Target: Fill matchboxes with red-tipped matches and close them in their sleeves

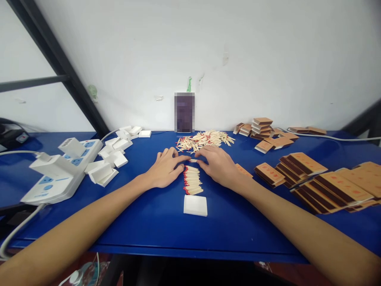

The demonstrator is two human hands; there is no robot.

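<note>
A few matches [193,160] lie crosswise between my two hands, touched by fingertips at both ends. My left hand [164,167] rests on the table, fingers spread, its index fingertip at the matches' left end. From the other side my right hand [219,166] reaches in, thumb tip at their right end and index finger apart above. Just below is a neat row of matches [193,180], red heads to the left. Nearest me sits a white matchbox tray [195,205]. Beyond my hands spreads a loose heap of matches [210,138].
White inner trays [114,149] are piled at left beside a power strip [64,172] with plugs and cables. Brown matchbox sleeves [309,163] stack up at right, with more sleeves [262,129] behind. A pixelated dark rectangle [184,113] stands against the wall.
</note>
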